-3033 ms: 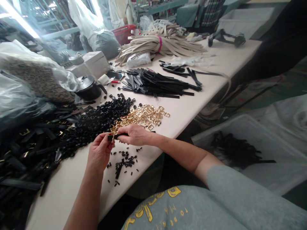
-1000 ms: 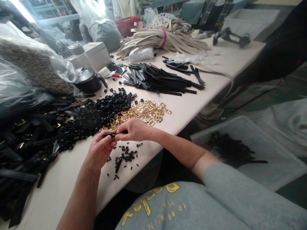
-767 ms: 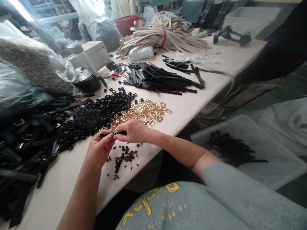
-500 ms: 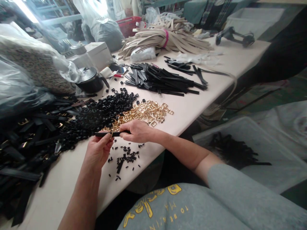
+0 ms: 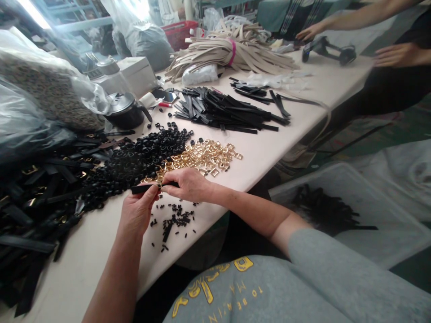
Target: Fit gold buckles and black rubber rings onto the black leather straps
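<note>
A black strap stretches between my two hands over the table. My left hand pinches it, thumb on top, with its free end sticking out to the left. My right hand is closed round the other part, its fingertips touching the left thumb. A bit of gold shows at the pinch, probably a buckle, mostly hidden by the fingers. Just beyond my hands lie a heap of gold buckles and a pile of small black loops. Tiny black pieces are scattered on the near side.
Black straps lie stacked farther back, behind them a bundle of beige strips. Buckled straps heap up at left near a black pot. A clear bin stands at right. Another person's hands are at the far right.
My right hand has slid slightly left along the strap, closing up to my left thumb. Another person's arms have come into view at the far right.
</note>
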The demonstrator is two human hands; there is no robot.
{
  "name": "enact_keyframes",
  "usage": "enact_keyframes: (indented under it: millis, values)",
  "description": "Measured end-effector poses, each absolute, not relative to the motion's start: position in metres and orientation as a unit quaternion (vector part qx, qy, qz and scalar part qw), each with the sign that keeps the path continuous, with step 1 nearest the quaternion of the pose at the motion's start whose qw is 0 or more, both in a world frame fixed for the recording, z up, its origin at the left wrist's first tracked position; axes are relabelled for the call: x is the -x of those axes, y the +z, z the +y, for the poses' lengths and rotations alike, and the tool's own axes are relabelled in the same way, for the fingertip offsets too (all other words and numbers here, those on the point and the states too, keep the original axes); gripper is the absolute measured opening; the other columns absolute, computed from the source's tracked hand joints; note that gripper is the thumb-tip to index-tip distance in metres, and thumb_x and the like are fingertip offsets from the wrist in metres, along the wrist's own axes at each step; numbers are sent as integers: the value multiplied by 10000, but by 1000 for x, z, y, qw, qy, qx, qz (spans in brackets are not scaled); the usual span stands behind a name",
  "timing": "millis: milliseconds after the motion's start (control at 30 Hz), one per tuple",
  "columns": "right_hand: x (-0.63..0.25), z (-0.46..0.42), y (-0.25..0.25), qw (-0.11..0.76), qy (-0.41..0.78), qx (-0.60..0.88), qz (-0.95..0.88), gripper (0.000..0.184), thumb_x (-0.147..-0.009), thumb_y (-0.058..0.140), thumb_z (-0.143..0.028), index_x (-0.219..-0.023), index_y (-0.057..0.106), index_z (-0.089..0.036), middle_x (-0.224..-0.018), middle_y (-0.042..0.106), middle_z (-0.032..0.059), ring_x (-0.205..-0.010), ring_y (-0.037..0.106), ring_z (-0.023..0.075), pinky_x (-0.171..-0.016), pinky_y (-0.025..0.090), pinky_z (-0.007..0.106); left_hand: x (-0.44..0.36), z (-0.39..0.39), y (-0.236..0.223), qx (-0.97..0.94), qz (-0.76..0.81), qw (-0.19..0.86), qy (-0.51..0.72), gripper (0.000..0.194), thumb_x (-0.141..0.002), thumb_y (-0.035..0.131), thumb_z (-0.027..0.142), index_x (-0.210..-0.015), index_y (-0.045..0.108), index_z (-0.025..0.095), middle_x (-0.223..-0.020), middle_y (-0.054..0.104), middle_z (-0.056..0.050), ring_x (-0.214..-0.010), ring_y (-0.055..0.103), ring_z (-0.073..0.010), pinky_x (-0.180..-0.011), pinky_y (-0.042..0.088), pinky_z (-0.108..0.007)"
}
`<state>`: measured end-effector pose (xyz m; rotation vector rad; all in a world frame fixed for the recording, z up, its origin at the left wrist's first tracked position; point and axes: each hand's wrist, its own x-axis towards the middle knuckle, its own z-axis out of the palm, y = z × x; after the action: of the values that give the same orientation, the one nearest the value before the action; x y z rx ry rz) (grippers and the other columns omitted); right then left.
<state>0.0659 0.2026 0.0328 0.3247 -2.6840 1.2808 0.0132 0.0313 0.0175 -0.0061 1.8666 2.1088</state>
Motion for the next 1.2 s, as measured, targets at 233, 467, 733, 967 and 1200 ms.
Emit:
enact_keyframes:
  millis: [233,467,733,967,1200]
  values:
    - [-67,204,37,75,433,-91,-894,195,-872,551,-317,-879,679,-171,-772,643,0,-692,515,97,-640,323,220,-15,31,19,-33,665,144,732,368,-557,881,317,-800,670,139,-691,664,-2,-548,584,-88,-556,496,-206]
    - [-67,202,43,63,413,-30,-908,202,-837,568,-342,-766,657,-175,-676,584,-21,-629,451,82,-592,262,229,-23,36,18,-101,732,89,668,323,-695,793,353,-905,657,147,-723,676,-12,-596,628,-125,-609,537,-251]
    - [-64,211,46,51,388,-15,-920,279,-851,588,-414,-732,647,-169,-664,574,-21,-616,422,71,-586,239,235,-26,33,16,-171,726,125,654,348,-748,746,304,-1059,671,164,-899,719,-54,-728,696,-169,-751,580,-315]
    - [-66,221,49,19,461,-66,-885,282,-842,607,-415,-727,638,-160,-633,559,-38,-601,442,61,-579,261,221,-25,29,19,-110,642,245,718,416,-711,796,408,-1045,695,182,-939,730,-73,-781,713,-191,-766,592,-334]
    - [-64,229,50,-20,487,-110,-866,300,-841,620,-415,-716,620,-142,-632,551,-36,-599,443,56,-588,275,222,-22,28,27,-77,621,278,728,378,-635,853,313,-962,717,181,-827,721,-46,-678,686,-142,-687,581,-247]
